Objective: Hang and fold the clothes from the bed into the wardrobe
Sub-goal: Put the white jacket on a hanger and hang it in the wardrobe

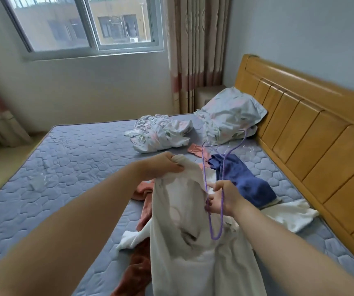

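Note:
I hold a white garment (184, 242) up over the bed (69, 159). My left hand (163, 165) grips its top edge. My right hand (221, 199) holds a thin purple hanger (214, 218) against the garment's side; the hanger's upper part rises toward the pillow. On the mattress lie a blue garment (244, 180), a pink-orange garment (144, 189), a rust-coloured one (137, 268) and another white one (289, 214), partly hidden behind the held garment.
A floral pillow (229, 116) leans on the wooden headboard (313, 133) at the right. A crumpled floral sheet (161, 133) lies mid-bed. Window (86, 22) and curtain (195, 52) are at the back. The wardrobe is out of view.

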The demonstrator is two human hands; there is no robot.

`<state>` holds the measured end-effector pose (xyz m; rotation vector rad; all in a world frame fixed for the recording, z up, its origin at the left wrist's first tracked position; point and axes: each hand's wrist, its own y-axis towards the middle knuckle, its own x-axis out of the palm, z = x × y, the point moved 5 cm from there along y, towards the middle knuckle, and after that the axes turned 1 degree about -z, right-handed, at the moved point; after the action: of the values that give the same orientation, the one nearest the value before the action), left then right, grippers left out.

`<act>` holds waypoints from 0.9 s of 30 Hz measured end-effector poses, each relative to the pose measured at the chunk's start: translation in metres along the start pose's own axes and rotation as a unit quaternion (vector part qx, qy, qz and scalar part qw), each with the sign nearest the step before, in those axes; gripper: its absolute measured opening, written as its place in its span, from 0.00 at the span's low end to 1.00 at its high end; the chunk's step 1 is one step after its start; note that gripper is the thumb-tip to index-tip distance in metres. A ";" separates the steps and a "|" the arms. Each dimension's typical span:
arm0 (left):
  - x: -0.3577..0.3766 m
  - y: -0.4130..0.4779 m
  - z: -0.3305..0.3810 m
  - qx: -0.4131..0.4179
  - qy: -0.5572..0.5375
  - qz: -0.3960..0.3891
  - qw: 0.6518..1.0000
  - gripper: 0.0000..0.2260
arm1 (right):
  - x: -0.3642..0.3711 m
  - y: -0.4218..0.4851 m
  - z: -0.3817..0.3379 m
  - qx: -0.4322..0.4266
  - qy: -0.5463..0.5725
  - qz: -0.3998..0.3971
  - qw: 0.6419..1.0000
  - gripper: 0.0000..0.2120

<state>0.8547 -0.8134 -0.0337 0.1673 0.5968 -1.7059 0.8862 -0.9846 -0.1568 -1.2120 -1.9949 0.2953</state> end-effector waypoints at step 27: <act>-0.046 -0.014 0.059 0.051 0.057 -0.019 0.997 0.24 | 0.080 -0.106 -0.182 -0.336 -0.097 0.067 0.935 0.19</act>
<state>0.8644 -0.7992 0.0402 0.3297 0.6003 -1.7725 0.9259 -1.0066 0.0638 -1.7997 -2.2727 -0.2438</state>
